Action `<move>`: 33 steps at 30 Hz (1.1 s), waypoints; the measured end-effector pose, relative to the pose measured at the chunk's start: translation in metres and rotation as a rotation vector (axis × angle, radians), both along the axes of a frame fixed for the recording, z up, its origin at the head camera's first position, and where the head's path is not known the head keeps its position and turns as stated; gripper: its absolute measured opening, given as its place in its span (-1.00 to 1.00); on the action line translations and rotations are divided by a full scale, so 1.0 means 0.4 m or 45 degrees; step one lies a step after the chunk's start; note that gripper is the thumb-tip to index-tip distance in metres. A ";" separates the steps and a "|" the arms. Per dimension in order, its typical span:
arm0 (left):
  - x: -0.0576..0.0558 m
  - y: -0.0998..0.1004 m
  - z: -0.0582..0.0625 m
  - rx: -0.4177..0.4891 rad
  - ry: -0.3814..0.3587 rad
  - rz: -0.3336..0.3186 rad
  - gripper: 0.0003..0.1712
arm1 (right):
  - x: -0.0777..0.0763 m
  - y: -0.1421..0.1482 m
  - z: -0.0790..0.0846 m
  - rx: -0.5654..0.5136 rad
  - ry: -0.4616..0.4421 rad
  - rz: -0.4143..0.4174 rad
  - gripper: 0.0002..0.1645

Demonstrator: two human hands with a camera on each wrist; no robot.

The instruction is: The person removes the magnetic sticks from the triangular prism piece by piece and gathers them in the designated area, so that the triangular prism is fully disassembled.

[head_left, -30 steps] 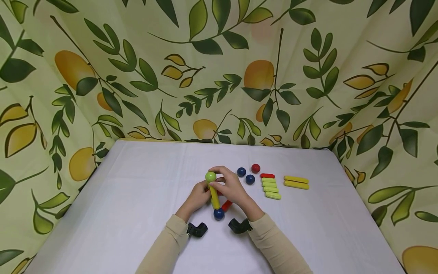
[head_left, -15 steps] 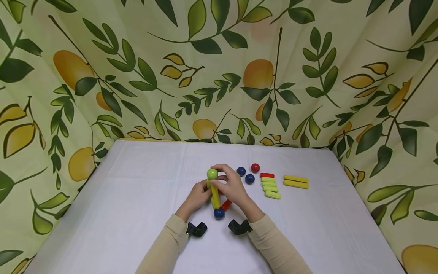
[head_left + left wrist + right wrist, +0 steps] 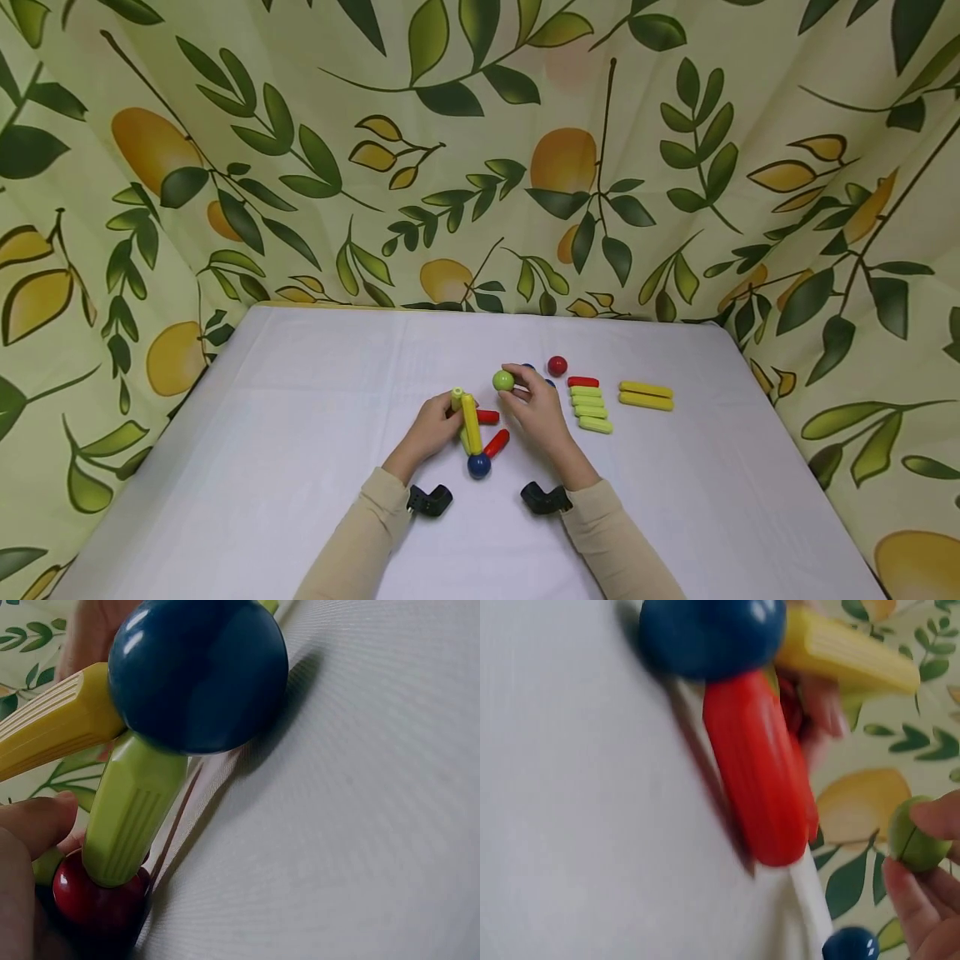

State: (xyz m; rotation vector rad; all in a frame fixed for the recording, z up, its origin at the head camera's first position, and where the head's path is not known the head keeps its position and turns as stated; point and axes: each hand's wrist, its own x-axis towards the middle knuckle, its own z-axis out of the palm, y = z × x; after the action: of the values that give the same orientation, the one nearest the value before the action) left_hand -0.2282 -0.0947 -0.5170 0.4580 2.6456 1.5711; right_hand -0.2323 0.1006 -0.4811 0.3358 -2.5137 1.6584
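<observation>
My right hand (image 3: 538,410) pinches a light green ball (image 3: 503,380) between thumb and fingers, held off to the right of a small magnetic-rod structure. At the structure's front sits a blue ball (image 3: 478,465). From it a yellow rod (image 3: 471,423) slants up with a bare top end, and a red rod (image 3: 497,443) runs off to the right. A green rod (image 3: 135,814) joins the blue ball to a red ball (image 3: 97,896), seen in the left wrist view. My left hand (image 3: 435,428) grips an upright light green rod (image 3: 457,398); its lower part is hidden by fingers.
Right of the hands lie a loose red ball (image 3: 557,366), a red rod (image 3: 583,381), several light green rods (image 3: 588,412) and two yellow rods (image 3: 646,395). Blue balls (image 3: 851,945) sit partly behind my right hand. A leaf-patterned curtain (image 3: 480,167) surrounds the white table (image 3: 300,400).
The green ball has come off the tops of the yellow and green rods and moved right in my right hand. My left hand stays at the structure.
</observation>
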 end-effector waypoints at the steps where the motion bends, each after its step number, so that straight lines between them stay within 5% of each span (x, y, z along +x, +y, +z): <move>1: 0.000 -0.001 -0.001 0.002 -0.004 -0.001 -0.77 | -0.003 0.004 -0.006 0.034 -0.009 -0.026 -0.50; 9: -0.002 -0.002 -0.007 0.008 -0.002 -0.003 -0.78 | -0.017 0.021 -0.042 0.326 0.033 -0.115 -0.53; 19: -0.006 -0.001 -0.012 0.010 -0.015 0.014 -0.79 | -0.020 0.017 -0.055 0.542 0.059 -0.096 -0.52; 33: 0.000 -0.002 -0.002 0.013 -0.027 0.006 -0.76 | -0.014 0.011 -0.041 0.662 0.075 -0.084 -0.39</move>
State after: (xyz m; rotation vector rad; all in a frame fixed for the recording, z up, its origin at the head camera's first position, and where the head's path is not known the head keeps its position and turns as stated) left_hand -0.2282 -0.0957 -0.5180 0.4330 2.6262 1.5821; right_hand -0.2381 0.1050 -0.4976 0.3319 -2.8395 0.9336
